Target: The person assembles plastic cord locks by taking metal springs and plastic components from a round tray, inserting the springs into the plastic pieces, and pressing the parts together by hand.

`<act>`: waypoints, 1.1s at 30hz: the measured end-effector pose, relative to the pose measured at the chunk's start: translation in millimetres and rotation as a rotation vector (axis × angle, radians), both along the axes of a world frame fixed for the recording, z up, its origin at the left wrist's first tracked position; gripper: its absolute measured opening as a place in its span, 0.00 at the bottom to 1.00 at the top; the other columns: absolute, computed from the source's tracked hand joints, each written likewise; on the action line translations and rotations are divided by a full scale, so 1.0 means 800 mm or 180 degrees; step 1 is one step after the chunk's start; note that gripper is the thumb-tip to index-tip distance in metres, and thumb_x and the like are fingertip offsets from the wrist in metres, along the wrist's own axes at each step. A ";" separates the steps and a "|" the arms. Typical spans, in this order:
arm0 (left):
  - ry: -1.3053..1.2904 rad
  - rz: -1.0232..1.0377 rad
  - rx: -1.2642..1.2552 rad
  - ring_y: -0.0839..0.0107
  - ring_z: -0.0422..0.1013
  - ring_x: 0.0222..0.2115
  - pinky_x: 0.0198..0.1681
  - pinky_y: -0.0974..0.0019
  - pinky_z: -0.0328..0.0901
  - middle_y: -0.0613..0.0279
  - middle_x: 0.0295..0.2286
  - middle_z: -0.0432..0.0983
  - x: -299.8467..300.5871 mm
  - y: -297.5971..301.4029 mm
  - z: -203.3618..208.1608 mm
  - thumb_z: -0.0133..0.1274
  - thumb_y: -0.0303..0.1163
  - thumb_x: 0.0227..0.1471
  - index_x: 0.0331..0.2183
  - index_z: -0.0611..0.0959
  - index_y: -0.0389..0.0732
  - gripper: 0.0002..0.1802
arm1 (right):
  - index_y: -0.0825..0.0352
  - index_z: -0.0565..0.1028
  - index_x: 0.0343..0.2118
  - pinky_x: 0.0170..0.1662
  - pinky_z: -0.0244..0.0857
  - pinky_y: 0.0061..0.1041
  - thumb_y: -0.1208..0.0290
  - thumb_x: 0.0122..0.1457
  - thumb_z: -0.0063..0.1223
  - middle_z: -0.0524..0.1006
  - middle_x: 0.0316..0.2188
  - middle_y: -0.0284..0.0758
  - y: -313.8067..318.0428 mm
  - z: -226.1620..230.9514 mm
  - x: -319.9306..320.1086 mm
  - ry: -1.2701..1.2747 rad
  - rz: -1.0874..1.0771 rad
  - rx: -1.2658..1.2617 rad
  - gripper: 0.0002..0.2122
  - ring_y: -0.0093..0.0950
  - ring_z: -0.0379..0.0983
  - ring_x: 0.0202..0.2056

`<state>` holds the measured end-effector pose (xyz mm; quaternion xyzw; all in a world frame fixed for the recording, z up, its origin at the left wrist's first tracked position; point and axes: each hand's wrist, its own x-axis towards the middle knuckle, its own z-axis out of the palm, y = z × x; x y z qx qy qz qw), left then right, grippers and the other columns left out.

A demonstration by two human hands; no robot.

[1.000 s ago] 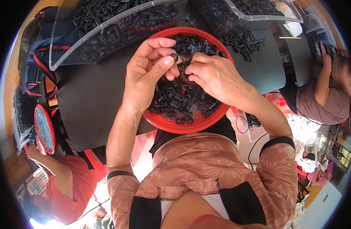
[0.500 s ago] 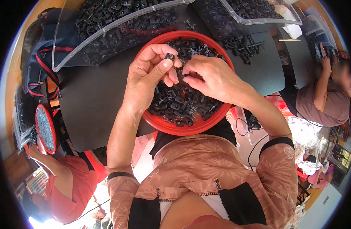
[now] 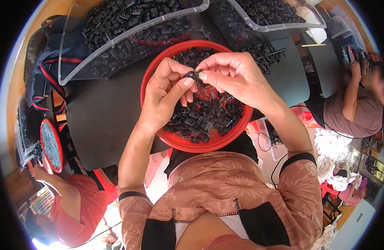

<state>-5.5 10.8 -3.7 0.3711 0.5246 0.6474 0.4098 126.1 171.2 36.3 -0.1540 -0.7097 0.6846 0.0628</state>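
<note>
My left hand (image 3: 159, 95) pinches a small black plastic cord lock body (image 3: 191, 75) between thumb and fingers, above the far half of a round red basin (image 3: 191, 146). Against it, my right hand (image 3: 244, 79) is closed, thumb and forefinger meeting on a small dark part (image 3: 200, 73) touching the body. Fingertips hide most of that part, so its kind is unclear. Beneath both hands the basin holds many loose black cord lock bodies (image 3: 192, 118) mixed with thin metal springs (image 3: 207, 125).
Clear plastic bins heaped with black parts (image 3: 133, 18) stand beyond the basin on the dark table (image 3: 96, 121). Black stemmed pieces (image 3: 267, 54) lie piled at the right. Co-workers sit at left (image 3: 81, 204) and right (image 3: 350, 104); a red tray of springs (image 3: 51, 143) is at left.
My right hand has risen from the basin with the small dark part and come to the cord lock body in my left hand. Both hands now touch at the fingertips.
</note>
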 end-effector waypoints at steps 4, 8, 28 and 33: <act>0.0053 0.0005 0.0052 0.81 0.69 0.25 0.27 0.78 0.64 0.64 0.29 0.74 0.000 0.000 0.000 0.47 0.25 0.62 0.41 0.71 0.39 0.05 | 0.74 0.78 0.36 0.26 0.64 0.15 0.73 0.60 0.56 0.78 0.26 0.31 0.001 -0.006 -0.002 -0.0066 0.0100 -0.0067 0.08 0.16 0.71 0.23; 0.0135 0.0066 -0.0012 0.81 0.68 0.25 0.28 0.78 0.64 0.64 0.29 0.74 0.004 0.000 0.006 0.47 0.24 0.62 0.39 0.71 0.39 0.04 | 0.74 0.78 0.35 0.25 0.64 0.15 0.73 0.59 0.56 0.78 0.26 0.31 0.005 -0.005 -0.006 -0.0153 0.0201 -0.0085 0.08 0.16 0.70 0.22; 0.0467 0.0146 0.0229 0.81 0.68 0.26 0.27 0.76 0.64 0.64 0.30 0.73 0.012 -0.006 0.000 0.47 0.16 0.58 0.37 0.72 0.37 0.07 | 0.74 0.71 0.28 0.23 0.65 0.21 0.74 0.55 0.56 0.77 0.21 0.37 0.000 0.010 -0.002 -0.0165 0.0500 -0.0051 0.08 0.21 0.74 0.19; 0.1071 0.0065 0.0188 0.81 0.68 0.27 0.27 0.76 0.64 0.64 0.30 0.73 0.004 -0.008 -0.010 0.47 0.17 0.59 0.38 0.71 0.37 0.06 | 0.74 0.72 0.27 0.23 0.65 0.20 0.75 0.55 0.56 0.78 0.22 0.38 -0.005 0.011 -0.004 -0.0210 0.0554 0.0127 0.07 0.22 0.76 0.20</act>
